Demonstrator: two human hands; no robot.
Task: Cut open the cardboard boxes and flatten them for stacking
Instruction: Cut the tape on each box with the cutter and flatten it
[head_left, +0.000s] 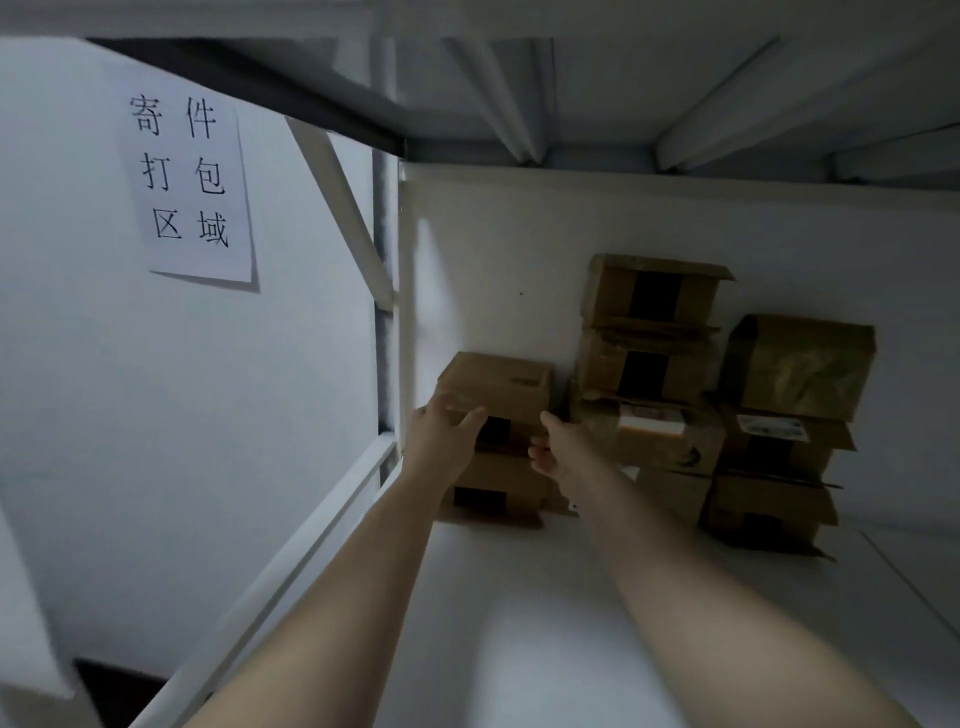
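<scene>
Bare forearms stretch over the smooth white shelf (519, 623) toward the back-left corner, where the left hand (447, 431) and right hand (558, 447), fingers spread, close around the top box (496, 387) of a two-high stack without a firm grip yet. Nothing looks cut or flattened; the other boxes (727, 405) wait alongside, dull brown corrugated board with dark tape strips, flaps loose.

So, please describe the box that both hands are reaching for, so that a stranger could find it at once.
Look at the white shelf and the cardboard boxes along its back wall. The leftmost stack, near the white upright post, is the shortest. The wanted box is the upper one of that stack, with the left hand on its left front and the right hand at its right side.
</scene>
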